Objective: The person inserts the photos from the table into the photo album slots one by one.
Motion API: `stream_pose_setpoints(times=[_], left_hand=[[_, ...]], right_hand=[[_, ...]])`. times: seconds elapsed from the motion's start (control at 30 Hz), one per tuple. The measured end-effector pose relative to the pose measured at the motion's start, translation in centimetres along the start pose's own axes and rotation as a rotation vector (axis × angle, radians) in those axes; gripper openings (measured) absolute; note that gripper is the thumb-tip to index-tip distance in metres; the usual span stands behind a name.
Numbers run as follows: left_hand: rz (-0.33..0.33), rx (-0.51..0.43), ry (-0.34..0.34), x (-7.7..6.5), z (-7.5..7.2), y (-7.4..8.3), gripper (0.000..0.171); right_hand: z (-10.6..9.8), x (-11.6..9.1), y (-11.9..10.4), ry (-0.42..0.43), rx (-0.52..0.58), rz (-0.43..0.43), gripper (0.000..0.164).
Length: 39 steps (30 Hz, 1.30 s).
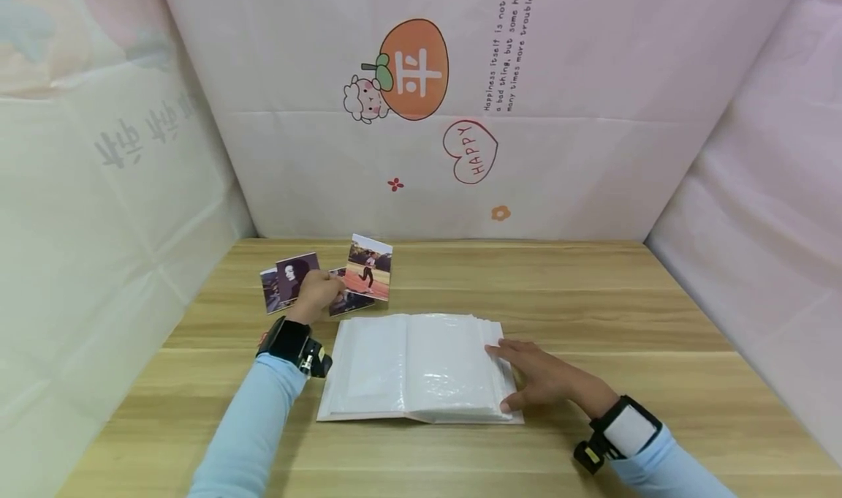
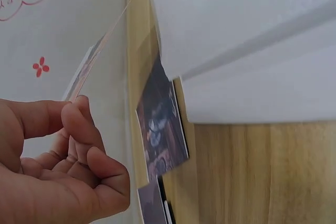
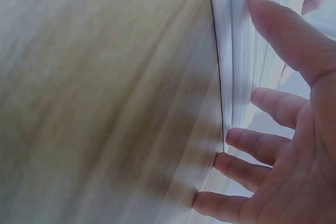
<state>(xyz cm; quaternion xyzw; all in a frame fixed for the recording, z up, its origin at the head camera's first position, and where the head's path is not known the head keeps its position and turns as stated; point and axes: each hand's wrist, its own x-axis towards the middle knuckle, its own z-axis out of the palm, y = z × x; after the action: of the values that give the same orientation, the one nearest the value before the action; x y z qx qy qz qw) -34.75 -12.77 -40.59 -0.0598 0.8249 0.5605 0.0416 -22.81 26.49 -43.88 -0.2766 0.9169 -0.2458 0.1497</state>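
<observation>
My left hand [image 1: 319,293] pinches the corner of a photo [image 1: 370,268] of a runner on a track, between thumb and fingertips. In the left wrist view that photo [image 2: 94,59] appears nearly edge-on, raised above the other prints. An open photo album [image 1: 441,363] with clear plastic sleeves lies in front of me, its pages blank white. Over the album's right edge rests my right hand [image 1: 542,374], fingers spread, thumb at the lower corner. The right wrist view shows the thumb and fingertips against the stacked page edges [image 3: 244,51].
Beneath and beside the left hand lie more photos: a dark portrait [image 1: 289,275], one partly covered print [image 1: 271,293] at its left and another [image 1: 349,304] behind the album. A printed cloth [image 1: 559,176] walls the back and sides of the wooden table [image 1: 592,293].
</observation>
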Motion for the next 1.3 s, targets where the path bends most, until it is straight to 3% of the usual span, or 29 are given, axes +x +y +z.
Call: stream_pose_setpoints(times=[0.2,0.43,0.6,0.83,1.3], left_hand=[[-0.033,-0.104,-0.104,-0.4,0.8,0.5,0.016],[0.011,-0.139,-0.233,-1.8,2.2,1.1,0.017],[0.028,-0.139,-0.281,-3.5,3.5,1.8,0.016],[-0.017,-0.262,-0.340,-5.3,5.4,2.4,0.012],[-0.022,-0.297,-0.468,-7.8,7.0,1.5,0.012]], right_hand=[[0.1,0.0,0.2,0.000,-0.007,-0.004,0.090],[0.1,0.0,0.1,0.007,-0.008,-0.004,0.090],[0.1,0.0,0.1,0.006,-0.017,-0.006,0.090],[-0.1,0.1,-0.2,0.001,-0.006,0.033,0.089],[-0.1,0.3,-0.3,-0.001,0.006,0.042,0.089]])
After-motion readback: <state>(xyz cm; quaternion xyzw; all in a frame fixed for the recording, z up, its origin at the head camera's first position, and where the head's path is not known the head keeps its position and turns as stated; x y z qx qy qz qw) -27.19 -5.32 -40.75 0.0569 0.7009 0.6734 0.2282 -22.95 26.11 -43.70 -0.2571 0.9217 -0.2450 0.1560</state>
